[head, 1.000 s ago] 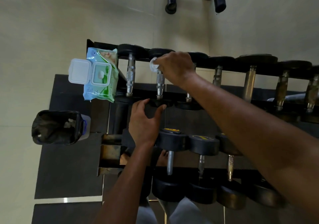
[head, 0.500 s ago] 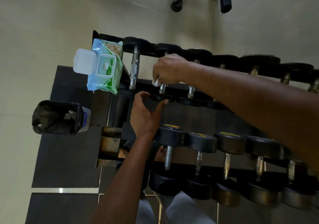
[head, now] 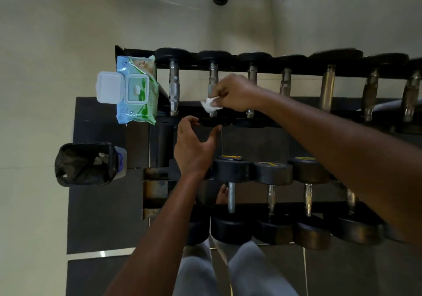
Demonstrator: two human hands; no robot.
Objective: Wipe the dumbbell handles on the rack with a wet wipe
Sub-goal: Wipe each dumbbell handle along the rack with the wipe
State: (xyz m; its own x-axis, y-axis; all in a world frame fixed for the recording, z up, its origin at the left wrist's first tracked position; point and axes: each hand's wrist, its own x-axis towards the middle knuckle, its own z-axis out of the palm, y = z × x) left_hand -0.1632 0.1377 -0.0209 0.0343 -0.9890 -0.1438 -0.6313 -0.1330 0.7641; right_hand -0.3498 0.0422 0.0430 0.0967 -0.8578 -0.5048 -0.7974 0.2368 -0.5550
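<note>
Item: my right hand [head: 235,93] pinches crumpled white wet wipe [head: 211,104] on second knurled steel handle [head: 213,78] from black rack's [head: 262,123] left end, left hand [head: 194,146] relaxed, spread; most handles unwiped, I judge.

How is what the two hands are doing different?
The right hand pinches a white wipe against a dumbbell handle; the left hand holds nothing. The right hand's fingers are curled; the left hand's are spread around the dumbbell's near end. Both reach over the top row.
</note>
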